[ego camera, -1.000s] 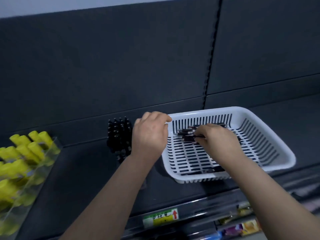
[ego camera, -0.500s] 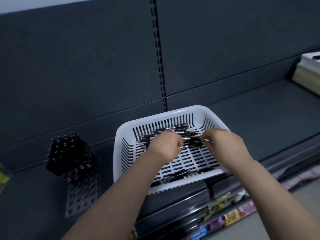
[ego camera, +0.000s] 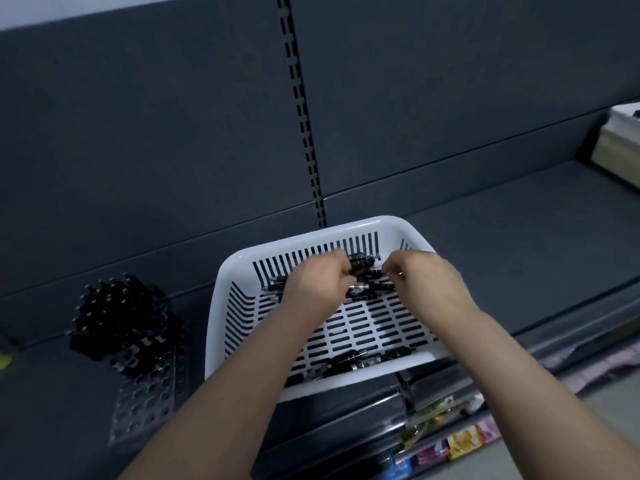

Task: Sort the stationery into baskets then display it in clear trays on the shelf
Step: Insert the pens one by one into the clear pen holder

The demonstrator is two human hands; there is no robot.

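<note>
I see basket (ego camera: 304,239) white, glossy smooth plastic; pens (ego camera: 362,263) black shiny plastic; shelf (ego camera: 519,244) matt dark painted metal; perforated tray (ego camera: 142,407) clear plastic.

Black pens (ego camera: 366,286) in white slotted basket (ego camera: 304,239)

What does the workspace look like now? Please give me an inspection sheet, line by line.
Surface: dark shelf; the white basket stands at its front edge.
Job's things: black pens in the basket; clear holed tray at left, partly filled with upright pens.
Clutter: nothing seen.
Hands: left hand and right hand both grip pens in the basket.
Cables: nothing seen.
Surroundings: boxes at right; coloured packets on the shelf below.
</note>
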